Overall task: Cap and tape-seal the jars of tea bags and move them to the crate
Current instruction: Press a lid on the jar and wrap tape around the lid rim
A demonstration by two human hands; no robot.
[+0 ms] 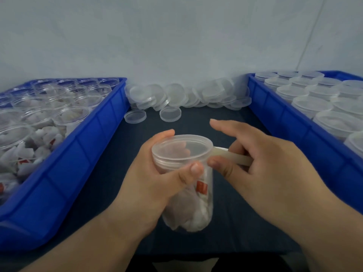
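Note:
A clear jar stuffed with white tea bags stands in the middle of the dark table, with a clear cap on top. My left hand grips the jar just below the cap, thumb in front. My right hand pinches a strip of pale tape that runs from the cap's right edge out to my fingers. The right index finger sticks out straight above the cap. The tape roll itself is hidden.
A blue crate on the left holds several uncapped jars and loose tea bags. A blue crate on the right holds several capped jars. A heap of loose clear caps lies along the back wall between them.

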